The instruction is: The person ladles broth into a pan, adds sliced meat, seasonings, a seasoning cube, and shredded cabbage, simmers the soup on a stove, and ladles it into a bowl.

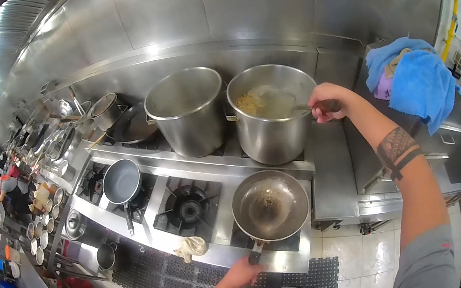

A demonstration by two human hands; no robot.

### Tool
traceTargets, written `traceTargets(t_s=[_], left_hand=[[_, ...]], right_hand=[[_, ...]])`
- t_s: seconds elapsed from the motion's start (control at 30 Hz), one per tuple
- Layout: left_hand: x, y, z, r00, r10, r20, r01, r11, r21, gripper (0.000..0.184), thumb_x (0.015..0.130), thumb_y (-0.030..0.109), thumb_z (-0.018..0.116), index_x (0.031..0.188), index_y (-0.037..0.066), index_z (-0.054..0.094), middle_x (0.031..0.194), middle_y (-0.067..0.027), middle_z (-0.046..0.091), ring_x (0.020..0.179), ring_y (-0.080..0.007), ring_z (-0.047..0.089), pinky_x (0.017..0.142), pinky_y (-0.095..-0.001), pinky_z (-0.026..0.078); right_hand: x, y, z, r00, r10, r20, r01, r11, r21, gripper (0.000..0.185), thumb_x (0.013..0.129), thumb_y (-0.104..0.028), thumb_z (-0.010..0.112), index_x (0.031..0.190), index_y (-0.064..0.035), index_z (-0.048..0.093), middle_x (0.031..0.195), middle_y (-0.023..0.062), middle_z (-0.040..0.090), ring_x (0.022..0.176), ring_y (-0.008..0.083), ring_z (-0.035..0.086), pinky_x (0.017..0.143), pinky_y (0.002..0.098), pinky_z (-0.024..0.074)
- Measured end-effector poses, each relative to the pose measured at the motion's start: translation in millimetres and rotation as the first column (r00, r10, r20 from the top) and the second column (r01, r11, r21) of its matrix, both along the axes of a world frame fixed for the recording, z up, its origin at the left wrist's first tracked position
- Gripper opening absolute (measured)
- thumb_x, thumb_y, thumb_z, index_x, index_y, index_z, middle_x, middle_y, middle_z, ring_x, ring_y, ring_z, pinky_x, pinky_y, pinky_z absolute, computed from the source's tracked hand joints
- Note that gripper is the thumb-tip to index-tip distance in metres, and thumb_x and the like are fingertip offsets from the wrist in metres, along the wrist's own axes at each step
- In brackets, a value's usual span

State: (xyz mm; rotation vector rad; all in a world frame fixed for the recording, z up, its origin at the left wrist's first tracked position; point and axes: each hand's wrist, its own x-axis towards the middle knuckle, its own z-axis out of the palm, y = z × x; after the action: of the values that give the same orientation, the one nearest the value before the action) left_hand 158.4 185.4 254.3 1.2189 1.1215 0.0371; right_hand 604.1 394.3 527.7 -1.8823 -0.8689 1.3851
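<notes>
My left hand (243, 273) is closed around the handle of a frying pan (268, 199) on the stove's front right burner. The pan's inside looks greasy, with a dark patch in the middle. My right hand (328, 101) is closed on a dark-handled utensil (332, 105) at the right rim of a tall steel stockpot (278, 135). The utensil's far end reaches into the pot, and its shape is hard to make out. Yellowish food (250, 103) lies at the left in the pot's cloudy liquid, with steam over it.
Left of it stands a second stockpot (193, 126). A small grey pan (122, 181) sits on the left burner, with a bare burner (187, 207) between. A crumpled cloth (191, 248) lies on the stove's front edge. Blue cloths (416, 80) are piled at right. A person (11, 186) stands far left.
</notes>
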Motion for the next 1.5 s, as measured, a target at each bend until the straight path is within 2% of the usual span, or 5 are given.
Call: traceTargets(t_s=[0.13,0.47,0.93,1.2,1.5], left_hand=[[0,16,73,0.994,0.02,0.105,-0.02,1.0,-0.001,0.025,0.092,0.022,0.078,0.082,0.003,0.064,0.062,-0.0026,0.06,0.051,-0.0114,0.057,0.049,-0.0298,0.046],[7,44,169,0.975,-0.001,0.222,-0.035,0.987,0.159,0.02,0.091,0.015,0.077,0.086,0.0,0.063,0.066,-0.0037,0.061,0.049,-0.0132,0.058,0.046,-0.0314,0.046],[3,70,195,0.975,-0.034,0.221,-0.01,0.981,0.195,0.017,0.089,0.015,0.074,0.086,0.0,0.067,0.058,-0.0045,0.059,0.049,-0.014,0.057,0.048,-0.03,0.044],[4,73,184,0.968,-0.041,0.249,-0.007,0.982,0.19,0.015,0.088,0.012,0.074,0.087,0.0,0.065,0.059,-0.0047,0.059,0.048,-0.0131,0.057,0.046,-0.0296,0.044],[4,70,189,0.967,-0.008,0.253,-0.034,0.986,0.163,0.015,0.087,0.012,0.074,0.087,0.0,0.065,0.06,-0.0049,0.06,0.047,-0.0128,0.057,0.046,-0.0295,0.044]], right_hand=[[5,-21,3,0.885,-0.147,-0.442,0.166,0.986,0.005,0.014,0.096,-0.005,0.056,0.085,-0.0048,0.047,0.076,0.0069,0.057,0.061,0.0114,0.059,0.059,0.0343,0.058],[-43,-97,78,0.803,-0.256,-0.539,0.334,0.941,0.049,0.016,0.098,-0.006,0.055,0.098,0.009,0.052,0.08,0.0073,0.059,0.052,0.0062,0.056,0.049,0.0203,0.0549],[-61,-206,132,0.581,-0.03,-0.813,0.09,0.996,0.027,0.04,0.108,-0.02,0.043,0.123,0.0165,0.048,0.092,0.0142,0.06,0.059,0.0176,0.062,0.053,0.0454,0.0651],[-84,-269,114,0.777,-0.015,-0.629,0.113,0.987,0.115,0.039,0.105,-0.015,0.046,0.129,0.0141,0.051,0.087,0.0153,0.062,0.051,0.0187,0.063,0.046,0.0454,0.0649],[-138,-331,82,0.998,-0.061,0.0,0.06,0.987,0.15,0.056,0.094,-0.001,0.057,0.148,0.009,0.045,0.074,0.0078,0.061,0.044,0.0136,0.057,0.041,0.0346,0.0578]])
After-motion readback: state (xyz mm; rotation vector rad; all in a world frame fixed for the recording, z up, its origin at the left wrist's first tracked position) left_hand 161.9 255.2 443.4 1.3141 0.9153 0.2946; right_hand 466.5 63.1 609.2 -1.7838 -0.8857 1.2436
